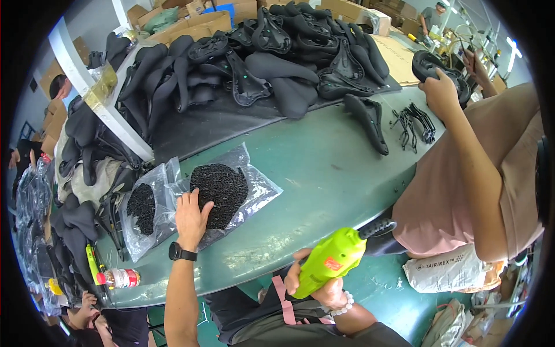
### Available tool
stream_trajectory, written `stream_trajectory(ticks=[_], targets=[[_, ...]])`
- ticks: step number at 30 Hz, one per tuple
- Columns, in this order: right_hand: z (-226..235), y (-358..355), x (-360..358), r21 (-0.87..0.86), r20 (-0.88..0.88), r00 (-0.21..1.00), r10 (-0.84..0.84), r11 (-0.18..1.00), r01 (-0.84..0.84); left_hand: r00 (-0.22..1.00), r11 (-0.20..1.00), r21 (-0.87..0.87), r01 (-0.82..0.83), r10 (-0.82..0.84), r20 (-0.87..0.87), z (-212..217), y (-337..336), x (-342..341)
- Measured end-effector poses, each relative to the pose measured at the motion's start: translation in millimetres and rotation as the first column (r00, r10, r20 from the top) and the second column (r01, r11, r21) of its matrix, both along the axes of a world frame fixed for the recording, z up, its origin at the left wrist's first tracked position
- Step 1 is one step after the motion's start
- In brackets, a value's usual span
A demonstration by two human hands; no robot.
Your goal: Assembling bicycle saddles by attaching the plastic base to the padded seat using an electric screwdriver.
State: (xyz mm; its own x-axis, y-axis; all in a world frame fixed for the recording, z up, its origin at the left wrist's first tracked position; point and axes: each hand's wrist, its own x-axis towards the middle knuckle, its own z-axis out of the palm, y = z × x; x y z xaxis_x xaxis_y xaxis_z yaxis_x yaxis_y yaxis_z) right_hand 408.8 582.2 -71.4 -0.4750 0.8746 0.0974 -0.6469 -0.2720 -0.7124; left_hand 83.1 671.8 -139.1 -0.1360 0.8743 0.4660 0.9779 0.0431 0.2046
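While the left hand (pixel 192 215) lies flat, fingers spread, on a clear bag (pixel 225 194) of small black parts on the green table (pixel 324 173), the right hand (pixel 315 283) clenches a lime-green driver (pixel 332 257) just below the table's edge.

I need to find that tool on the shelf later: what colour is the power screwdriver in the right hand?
Bright lime green, with a black nose; the head view shows the power screwdriver clearly.
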Motion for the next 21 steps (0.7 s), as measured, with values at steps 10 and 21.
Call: stream_trajectory(ticks=[10, 21], targets=[[8.4, -5.3, -19.5, -0.022, 0.008, 0.999, 0.045, 0.999, -0.045, 0.996, 0.999, -0.007, 0.047, -0.046, 0.081, -7.3, 8.4, -3.5], [11.6, 33.9, -17.3, 0.633, -0.23, 0.958, -0.173, 0.721, 0.282, 0.069, 0.987, 0.019, 0.163, -0.031, 0.997, 13.1, -66.0, 83.4]])
